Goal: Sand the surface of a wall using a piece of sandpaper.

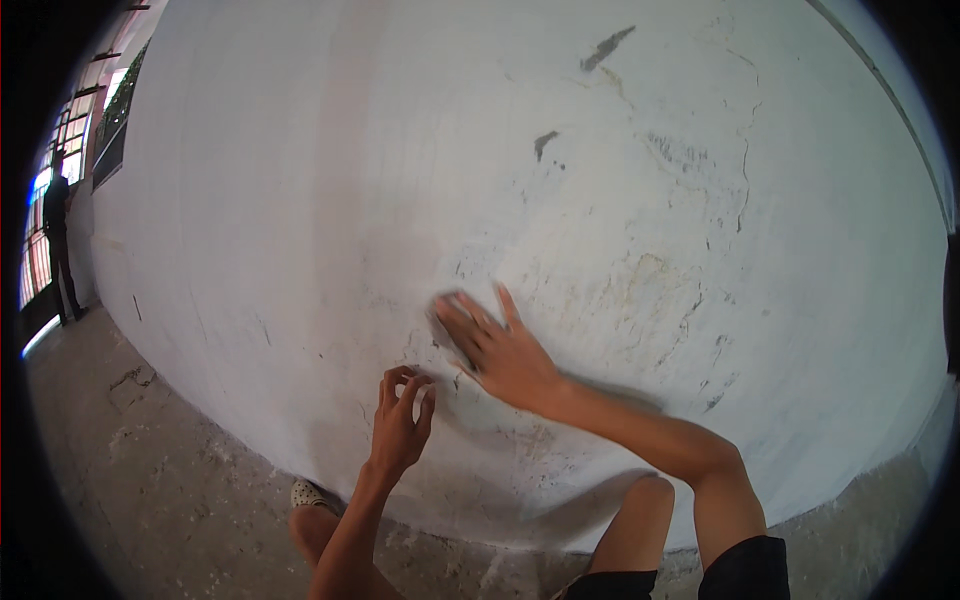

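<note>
1. white plaster wall fills most of the frame, cracked and stained toward the upper right, with grey patches where the coat has come away
2. a small flat pad, seemingly sanding paper or a thin block, is pressed against the wall at centre frame under the right hand; its kind cannot be told for certain
3. the right hand is spread flat, fingers extended over the pad, palm bearing on the wall
4. the left hand is seen just below and left of it, fingers curled with the tips touching the wall; nothing can be made out in it
5. the pad is judged light, thin and flexible, likely rough on the wall side; it is best held flat under the fingers rather than pinched by an edge, since it could slip or fold
6. the plaster is judged brittle and dusty, liable to flake at the cracks
7. a bare concrete floor is seen lower left, and another person stands at the far left edge
</note>
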`<control>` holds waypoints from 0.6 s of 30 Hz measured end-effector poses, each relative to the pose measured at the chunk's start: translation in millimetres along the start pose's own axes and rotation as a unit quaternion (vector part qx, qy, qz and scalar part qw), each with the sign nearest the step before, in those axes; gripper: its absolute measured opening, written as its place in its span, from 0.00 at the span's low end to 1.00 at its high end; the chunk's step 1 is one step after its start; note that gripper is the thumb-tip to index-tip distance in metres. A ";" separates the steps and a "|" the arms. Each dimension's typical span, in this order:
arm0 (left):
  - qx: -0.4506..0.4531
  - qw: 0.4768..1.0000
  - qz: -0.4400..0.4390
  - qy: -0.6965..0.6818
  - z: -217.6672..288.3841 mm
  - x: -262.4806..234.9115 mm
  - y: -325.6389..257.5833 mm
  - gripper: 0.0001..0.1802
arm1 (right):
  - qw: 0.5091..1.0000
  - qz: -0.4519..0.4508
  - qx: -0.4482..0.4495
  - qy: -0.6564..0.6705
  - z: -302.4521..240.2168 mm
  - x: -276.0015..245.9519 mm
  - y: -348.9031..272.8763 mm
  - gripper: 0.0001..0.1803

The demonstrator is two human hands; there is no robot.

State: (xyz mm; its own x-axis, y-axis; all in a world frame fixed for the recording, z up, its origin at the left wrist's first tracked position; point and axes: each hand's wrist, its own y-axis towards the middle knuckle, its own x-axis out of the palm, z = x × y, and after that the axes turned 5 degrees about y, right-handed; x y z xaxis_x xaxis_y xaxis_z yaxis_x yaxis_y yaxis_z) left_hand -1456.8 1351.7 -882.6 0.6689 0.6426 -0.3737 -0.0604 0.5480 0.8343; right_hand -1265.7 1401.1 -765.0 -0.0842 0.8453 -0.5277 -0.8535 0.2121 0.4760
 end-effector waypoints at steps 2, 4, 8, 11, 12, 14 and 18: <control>-0.002 1.000 -0.005 -0.004 4.1 -0.8 1.2 0.10 | 1.000 0.024 0.015 -0.004 3.8 -11.0 21.6 0.40; 0.000 1.000 -0.002 -0.004 4.1 0.3 2.4 0.10 | 0.998 0.051 0.028 0.000 7.5 -14.5 33.2 0.36; -0.016 1.000 -0.017 -0.010 -7.2 -0.4 -1.4 0.11 | 0.998 0.020 0.066 0.004 -15.6 2.4 3.1 0.36; -0.007 1.000 -0.016 -0.003 -4.0 -2.2 -2.5 0.11 | 0.996 -0.058 0.058 -0.014 -36.5 0.9 -50.4 0.37; -0.003 1.000 -0.014 0.006 -2.9 -4.1 -2.7 0.11 | 0.994 -0.077 0.070 0.029 -39.1 3.3 -57.6 0.39; -0.007 1.000 -0.023 0.002 -2.0 -5.6 -7.1 0.11 | 0.995 -0.054 0.069 0.049 -34.5 7.7 -59.2 0.38; -0.016 0.999 -0.045 -0.007 4.4 -2.4 -6.9 0.11 | 0.995 0.038 0.092 0.013 -1.8 4.7 -37.2 0.34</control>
State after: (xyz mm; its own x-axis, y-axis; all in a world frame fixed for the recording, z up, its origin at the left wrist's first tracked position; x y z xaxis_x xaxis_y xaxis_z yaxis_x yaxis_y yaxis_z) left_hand -1454.7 1344.1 -885.7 0.6828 0.5826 -0.4408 -0.0233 0.6204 0.7839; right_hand -1235.3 1396.4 -786.5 -0.1593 0.8499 -0.5023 -0.7354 0.2373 0.6348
